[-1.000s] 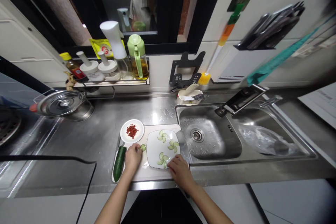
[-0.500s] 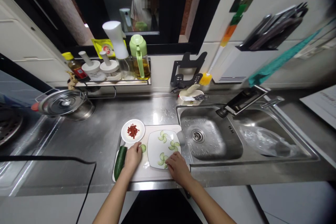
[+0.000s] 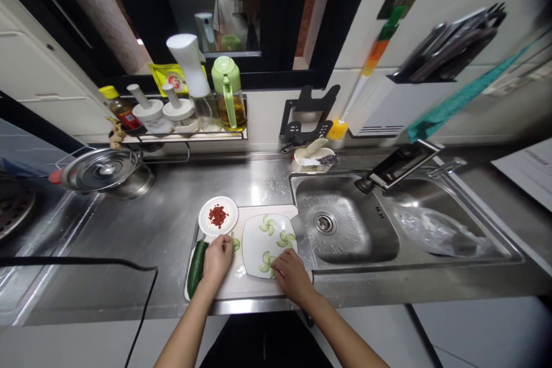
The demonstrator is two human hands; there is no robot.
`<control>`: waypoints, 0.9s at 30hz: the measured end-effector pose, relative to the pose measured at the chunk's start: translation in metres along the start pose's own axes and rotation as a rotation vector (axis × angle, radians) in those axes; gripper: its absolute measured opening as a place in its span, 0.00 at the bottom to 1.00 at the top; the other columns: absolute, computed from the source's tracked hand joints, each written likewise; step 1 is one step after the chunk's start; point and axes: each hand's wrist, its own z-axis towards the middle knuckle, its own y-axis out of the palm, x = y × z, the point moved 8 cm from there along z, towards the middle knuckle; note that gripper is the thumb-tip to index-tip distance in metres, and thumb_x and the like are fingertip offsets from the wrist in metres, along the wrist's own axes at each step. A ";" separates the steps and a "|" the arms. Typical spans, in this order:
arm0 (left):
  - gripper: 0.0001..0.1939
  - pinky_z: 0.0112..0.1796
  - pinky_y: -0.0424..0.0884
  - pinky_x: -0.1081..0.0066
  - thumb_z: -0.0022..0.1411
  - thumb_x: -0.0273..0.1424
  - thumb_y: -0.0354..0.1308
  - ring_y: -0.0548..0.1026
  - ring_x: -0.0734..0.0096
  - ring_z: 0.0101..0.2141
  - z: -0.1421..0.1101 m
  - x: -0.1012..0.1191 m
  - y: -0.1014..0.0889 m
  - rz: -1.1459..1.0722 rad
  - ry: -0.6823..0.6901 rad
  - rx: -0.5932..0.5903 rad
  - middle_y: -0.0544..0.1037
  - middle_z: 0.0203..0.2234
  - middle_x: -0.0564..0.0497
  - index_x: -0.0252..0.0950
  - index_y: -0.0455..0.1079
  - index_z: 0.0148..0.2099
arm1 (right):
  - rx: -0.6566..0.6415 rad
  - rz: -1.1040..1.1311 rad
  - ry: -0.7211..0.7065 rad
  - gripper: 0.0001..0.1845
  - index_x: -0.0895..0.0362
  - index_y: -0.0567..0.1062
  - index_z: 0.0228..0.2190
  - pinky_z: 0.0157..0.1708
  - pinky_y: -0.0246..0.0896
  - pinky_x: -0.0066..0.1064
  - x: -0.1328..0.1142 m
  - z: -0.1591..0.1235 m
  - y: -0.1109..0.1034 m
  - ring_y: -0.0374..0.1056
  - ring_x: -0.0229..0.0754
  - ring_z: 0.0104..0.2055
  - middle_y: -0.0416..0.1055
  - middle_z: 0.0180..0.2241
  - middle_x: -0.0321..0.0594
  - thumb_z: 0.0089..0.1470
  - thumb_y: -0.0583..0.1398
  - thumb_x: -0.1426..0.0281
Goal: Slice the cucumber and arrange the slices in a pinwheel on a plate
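My left hand (image 3: 218,257) is closed in a pinch at a thin cucumber slice (image 3: 236,244) on the pale cutting board (image 3: 235,284). Just left of that hand lies a dark green cucumber (image 3: 196,269). A white square plate (image 3: 254,241) on the board carries curved cucumber slices (image 3: 268,225) set in pinwheel shapes. Over the plate's lower right edge, my right hand (image 3: 293,276) has its fingers bent together at a cucumber slice, partly covering it. Chopped red bits (image 3: 218,216) fill the middle of a small round white dish (image 3: 203,224) at the board's upper left corner.
To the right is a double steel sink (image 3: 345,241) with a faucet (image 3: 383,172) and a clear plastic bag (image 3: 440,233). A lidded pot (image 3: 129,181) stands at the left. Bottles and jars line a rack (image 3: 194,137). A black cable (image 3: 86,260) crosses the left side.
At my left fingertips the cucumber slice looks partly lifted or separated, where it lay as one round before. My right hand has hardly moved.
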 end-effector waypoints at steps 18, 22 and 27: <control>0.15 0.31 0.65 0.75 0.52 0.40 0.58 0.71 0.74 0.29 -0.029 0.048 0.032 -0.694 -0.059 -0.286 0.75 0.27 0.51 0.34 0.71 0.37 | 0.087 0.245 -0.054 0.06 0.55 0.75 0.27 0.40 0.55 0.33 -0.025 0.061 -0.027 0.62 0.42 0.39 0.71 0.28 0.37 0.51 0.58 0.74; 0.17 0.28 0.65 0.78 0.53 0.39 0.59 0.74 0.75 0.29 -0.040 0.034 0.057 -1.079 -0.421 -0.435 0.76 0.32 0.49 0.34 0.68 0.42 | 0.081 0.306 -0.056 0.07 0.54 0.76 0.27 0.40 0.55 0.32 -0.025 0.058 -0.032 0.63 0.40 0.36 0.73 0.27 0.35 0.51 0.58 0.75; 0.15 0.25 0.66 0.78 0.60 0.41 0.54 0.75 0.74 0.27 -0.061 0.044 0.083 -1.438 -0.739 -0.705 0.76 0.28 0.46 0.32 0.67 0.39 | 0.055 0.443 -0.010 0.08 0.53 0.77 0.28 0.40 0.56 0.32 -0.027 0.056 -0.039 0.65 0.40 0.36 0.75 0.29 0.34 0.50 0.58 0.75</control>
